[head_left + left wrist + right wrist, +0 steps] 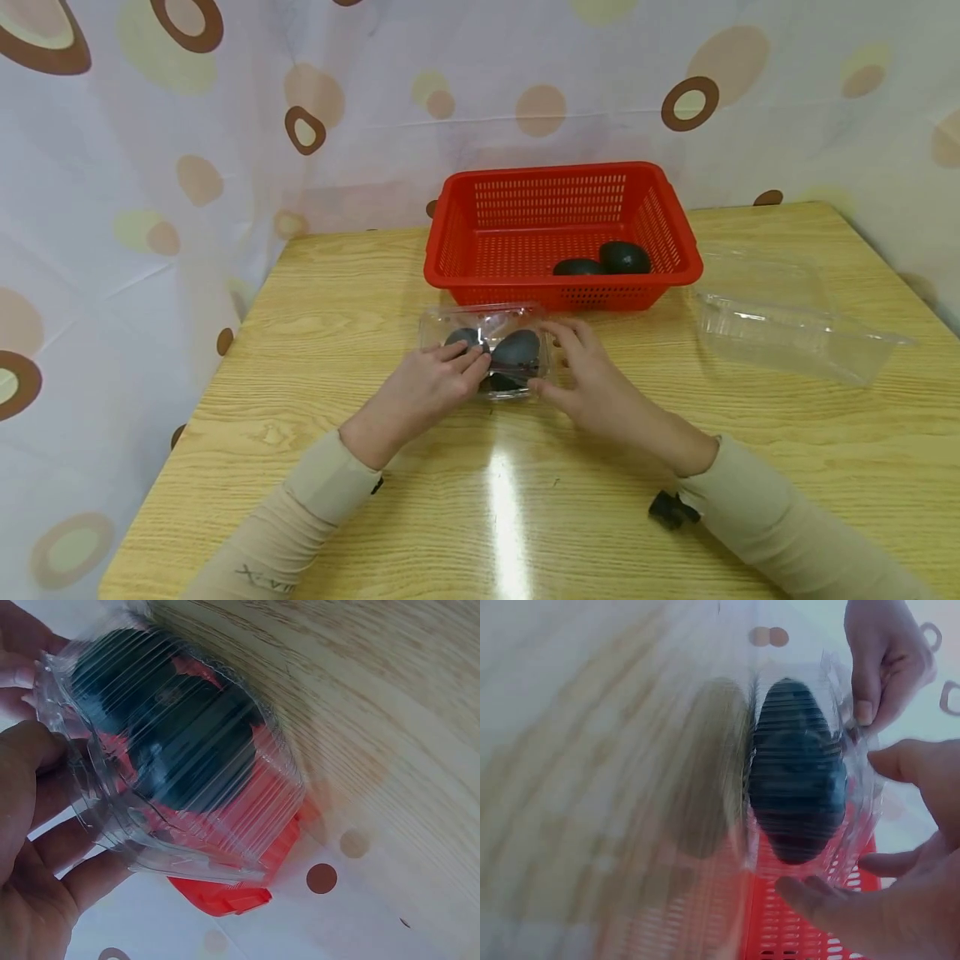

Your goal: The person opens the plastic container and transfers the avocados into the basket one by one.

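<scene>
A clear plastic clamshell box with several dark avocados inside stands on the table just in front of a red basket. My left hand lies over its left front part, fingers across the lid and thumb at the front rim. In the left wrist view the thumb and fingers of this hand meet the box's layered rim. My right hand spans the box's right end, thumb at the near corner and fingers at the far one. The right wrist view shows an avocado through the ribbed wall.
The red perforated basket stands at the back, with two avocados visible in its right part. Right of it lies another clear plastic box, its lid folded open. A patterned curtain hangs behind the wooden table.
</scene>
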The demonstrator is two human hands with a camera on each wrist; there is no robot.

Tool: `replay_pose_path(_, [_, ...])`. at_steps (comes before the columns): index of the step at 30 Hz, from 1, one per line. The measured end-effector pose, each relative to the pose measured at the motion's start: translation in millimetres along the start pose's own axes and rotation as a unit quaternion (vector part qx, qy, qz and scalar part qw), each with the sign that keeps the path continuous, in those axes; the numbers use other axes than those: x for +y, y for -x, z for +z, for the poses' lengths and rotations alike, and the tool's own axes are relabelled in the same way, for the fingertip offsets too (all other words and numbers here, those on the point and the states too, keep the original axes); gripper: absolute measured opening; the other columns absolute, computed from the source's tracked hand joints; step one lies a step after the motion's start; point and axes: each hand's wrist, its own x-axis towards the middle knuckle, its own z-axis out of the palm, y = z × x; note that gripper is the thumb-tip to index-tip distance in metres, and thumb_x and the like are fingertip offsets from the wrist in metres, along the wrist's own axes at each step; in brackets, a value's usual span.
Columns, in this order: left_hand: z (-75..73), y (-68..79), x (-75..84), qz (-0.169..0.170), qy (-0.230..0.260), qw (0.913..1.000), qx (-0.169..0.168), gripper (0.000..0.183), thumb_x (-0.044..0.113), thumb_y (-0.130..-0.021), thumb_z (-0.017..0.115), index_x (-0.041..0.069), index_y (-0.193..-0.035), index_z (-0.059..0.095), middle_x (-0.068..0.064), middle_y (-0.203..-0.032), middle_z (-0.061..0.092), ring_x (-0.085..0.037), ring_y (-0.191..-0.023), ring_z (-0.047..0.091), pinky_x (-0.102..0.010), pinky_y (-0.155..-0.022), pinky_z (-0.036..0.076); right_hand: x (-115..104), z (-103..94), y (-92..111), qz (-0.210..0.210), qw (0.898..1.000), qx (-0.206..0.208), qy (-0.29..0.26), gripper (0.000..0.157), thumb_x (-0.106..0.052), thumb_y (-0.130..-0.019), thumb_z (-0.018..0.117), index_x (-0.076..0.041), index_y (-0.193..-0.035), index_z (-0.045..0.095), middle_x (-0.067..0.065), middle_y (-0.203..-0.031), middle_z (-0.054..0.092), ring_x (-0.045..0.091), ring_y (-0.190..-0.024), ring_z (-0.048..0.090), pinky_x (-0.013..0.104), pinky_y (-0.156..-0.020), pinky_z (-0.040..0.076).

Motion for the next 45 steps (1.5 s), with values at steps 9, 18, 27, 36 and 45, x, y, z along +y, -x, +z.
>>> replay_pose_path(9, [-1.2,-6.8,1.8,-0.003,0.011,0.9997,0.019,0.008,0.009,-0.09,0.071,0.011,-0.089,0.063,0.0,-0.085,0.074,-0.014,-0.077,0.07,-0.024,-0.051,0.055,7,1.5,-10,0.016,1.0,-0.023,-0.013,0.103,-0.037,-0.087,0.076,-0.001,-0.158,0.01,0.023,-0.162,0.021,0.041,-0.148,0.026,0.059,-0.118,0.027])
replay_pose_path(18, [-11.3,-15.0,-14.2,-0.042,0.039,0.9948,0.084,0.027,0.01,-0.089,0.066,0.012,-0.116,0.064,0.006,-0.056,0.052,-0.006,-0.045,0.042,-0.02,-0.04,0.039,12,-0.5,-9,0.037,0.997,-0.047,-0.056,0.103,-0.028,-0.087,0.077,-0.01,-0.16,0.006,0.022,-0.149,0.047,0.034,-0.126,0.058,0.054,-0.109,0.043])
replay_pose_path(27, [-19.3,-20.0,-23.3,-0.057,0.094,0.9916,0.068,0.019,0.023,-0.089,0.075,0.013,-0.103,0.066,0.0,-0.08,0.073,-0.014,-0.064,0.068,-0.027,-0.051,0.056,11,-2.0,-5,0.028,0.997,-0.062,-0.048,0.089,-0.031,-0.089,0.075,-0.016,-0.158,0.02,0.016,-0.142,0.054,0.029,-0.12,0.063,0.047,-0.101,0.052])
replay_pose_path(36, [-26.3,-19.7,-31.8,-0.089,0.15,0.9832,0.054,0.029,0.033,-0.087,0.076,0.015,-0.109,0.071,0.001,-0.084,0.074,-0.013,-0.066,0.068,-0.027,-0.056,0.057,8,-1.9,-5,0.039,0.996,-0.071,-0.028,0.085,-0.037,-0.091,0.071,-0.002,-0.154,0.027,0.018,-0.141,0.055,0.031,-0.12,0.063,0.047,-0.1,0.053])
replay_pose_path(45, [-20.9,-21.1,-38.1,-0.087,0.085,0.9871,0.104,0.017,0.004,-0.089,0.071,0.011,-0.105,0.067,0.0,-0.056,0.052,-0.009,-0.045,0.038,-0.02,-0.038,0.034,7,-0.6,-2,0.037,0.997,-0.065,-0.012,0.088,-0.039,-0.09,0.072,0.001,-0.154,0.026,0.018,-0.138,0.057,0.029,-0.117,0.065,0.047,-0.1,0.052])
